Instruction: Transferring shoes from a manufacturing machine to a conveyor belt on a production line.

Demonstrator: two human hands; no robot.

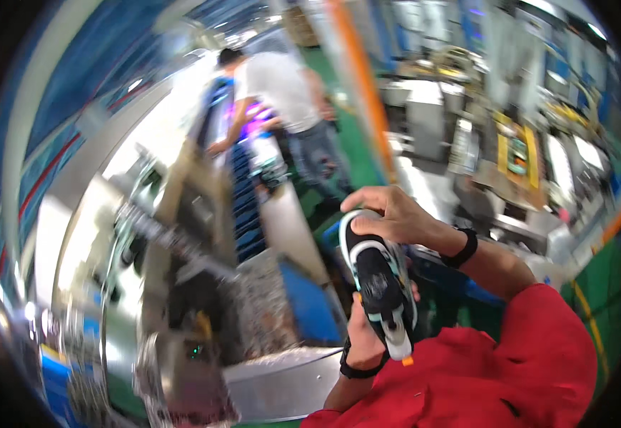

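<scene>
A black and white sneaker (377, 274) with pale green accents is held up in front of my red clothing. Its rounded toe points away from me, and a small orange tab shows at the heel end near my body. My right hand (396, 217) grips the toe from the right, thumb pressed on the upper and fingers partly hidden by the shoe. From below, my left hand (364, 335) supports the heel half along its side, most of its fingers hidden behind the sneaker. Each wrist wears a black band.
At the far left of centre, a person (278, 93) in a white top leans over a conveyor (246, 192) under purple light. Metal machinery (189, 378) stands at the lower left. Beyond an orange post (364, 78), a bench (510, 178) on the right carries equipment. The floor (589, 307) is green.
</scene>
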